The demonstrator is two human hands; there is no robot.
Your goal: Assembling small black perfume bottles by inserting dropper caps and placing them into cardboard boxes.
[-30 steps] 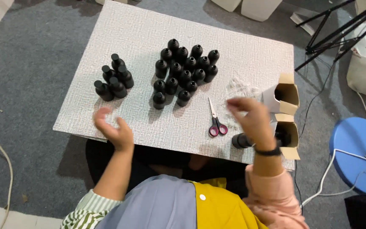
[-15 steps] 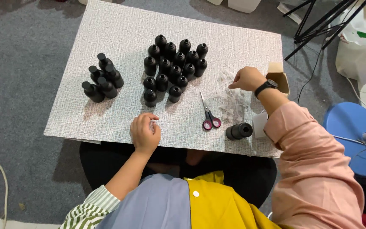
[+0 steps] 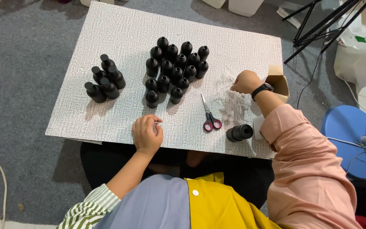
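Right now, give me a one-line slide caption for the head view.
Left hand rests fisted near scissors; right hand reaches into clear bags beside black bottles.

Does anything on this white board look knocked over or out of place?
Yes: one black bottle lies on its side near the front edge, by the red-handled scissors, while the two groups of black bottles stand upright. Nothing looks spilled or broken.

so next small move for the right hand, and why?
Probably pinch one piece from the clear plastic pile: the right hand rests on it, fingers curled, while the left hand waits closed at the white board's near edge.
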